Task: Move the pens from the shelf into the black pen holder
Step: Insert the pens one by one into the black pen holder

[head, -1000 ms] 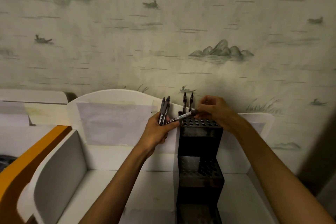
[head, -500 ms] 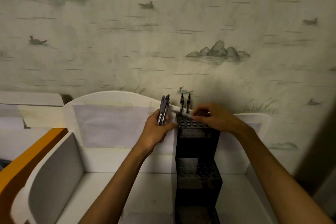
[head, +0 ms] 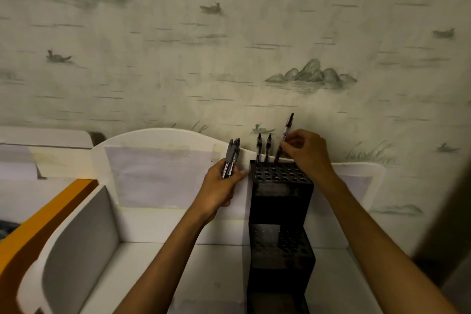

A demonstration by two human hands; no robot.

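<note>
The right hand (head: 304, 151) is pinching a pen (head: 284, 139) between thumb and fingertips, about halfway along its barrel, and is holding it nearly upright with a slight lean to the right. The pen's lower tip is sitting at the back row of the black pen holder (head: 280, 186); whether it is already inside a hole cannot be told. Two pens (head: 263, 146) are standing in that same back row, just left of the held one.

The left hand (head: 219, 186) is waiting just left of the holder's top tier, fingers curled round a small bundle of pens (head: 231, 158) whose ends are poking up past the thumb. The holder itself is standing on the white shelf (head: 216, 275), against its back panel, with a lower tier of holes stepping down toward the person.

To seat this pen well, the tip probably needs lining up over the hole next to the two standing pens. The barrel should be straightened so it is dropping along the hole and not scraping the rim. A loose pinch lets the pen slide down under its own weight; pressing hard risks tipping the tall, narrow holder. The left hand is probably best keeping its bundle close, ready to offer the next pen.
</note>
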